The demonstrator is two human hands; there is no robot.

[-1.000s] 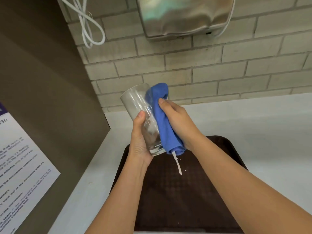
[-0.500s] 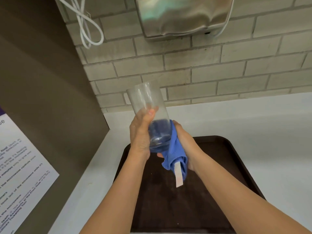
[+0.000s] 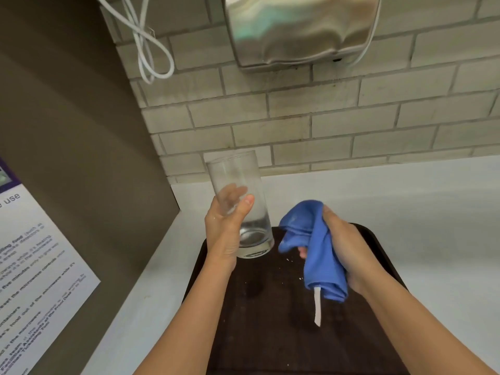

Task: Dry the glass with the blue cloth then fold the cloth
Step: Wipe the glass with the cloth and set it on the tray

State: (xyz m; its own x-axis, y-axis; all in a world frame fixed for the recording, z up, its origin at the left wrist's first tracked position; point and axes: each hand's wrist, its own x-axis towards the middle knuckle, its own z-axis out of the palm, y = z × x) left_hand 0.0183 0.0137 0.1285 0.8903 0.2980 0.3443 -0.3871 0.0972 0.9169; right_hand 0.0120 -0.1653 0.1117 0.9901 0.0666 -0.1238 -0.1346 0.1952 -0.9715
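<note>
Glass [image 3: 239, 204] upright in left hand [image 3: 226, 234], cloth [image 3: 315, 247] apart in right hand [image 3: 345, 250] — over the tray [image 3: 270, 320].
Head view: both hands are closed, 1 gripping each item. Set the glass squarely on the tray — base flat, away from the crumbs — before spreading the bunched cloth to fold.

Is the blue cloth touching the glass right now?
Apart. The head view shows dark tray between the blue cloth and the glass.
</note>
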